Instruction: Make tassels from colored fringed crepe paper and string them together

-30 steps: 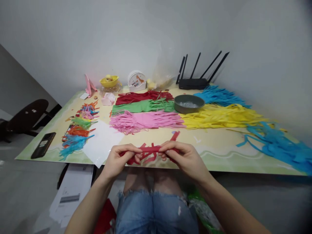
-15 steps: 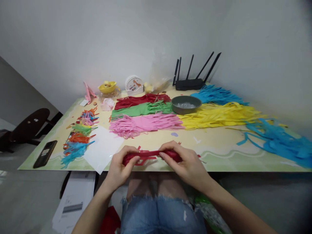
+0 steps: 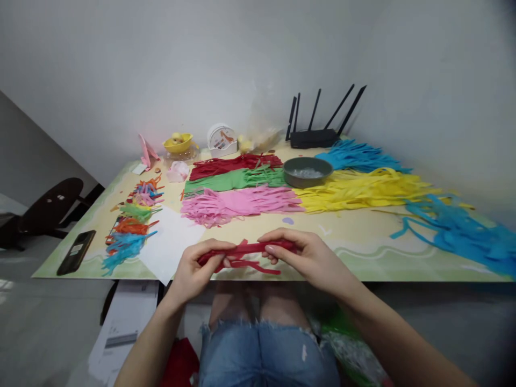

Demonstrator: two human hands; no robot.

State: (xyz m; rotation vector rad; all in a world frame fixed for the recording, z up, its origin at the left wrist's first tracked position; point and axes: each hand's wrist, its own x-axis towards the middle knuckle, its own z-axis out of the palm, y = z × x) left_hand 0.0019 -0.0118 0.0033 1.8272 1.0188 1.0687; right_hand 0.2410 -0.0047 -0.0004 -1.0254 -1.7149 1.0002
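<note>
- Work surface: table with a cream top and green border, set against a pale grey wall.
- Floor level, right of the legs: green and clear plastic bag; contents not identifiable.
- Left hand: thumb and fingers clamped on one end of the red paper strips.
- Right hand: thumb and fingertips clamped on the opposite end. Hands are apart. Strips span the gap above the table's near edge; a loose length hangs below.
- Left side, near edge: phone, lying flat. To its right: a column of multicoloured tassels, then a white sheet.
- Mid-table: fringed bundles in pink, yellow and green.
- Grey round bowl: upright beside the green bundle; holds clear, shiny material.
- Beyond the green bundle: dark red fringe.
- Rear row, left to right: yellow bowl holding a small yellow figure; white holder containing a round giraffe-print item; clear bag, contents indistinct; black router.
</note>
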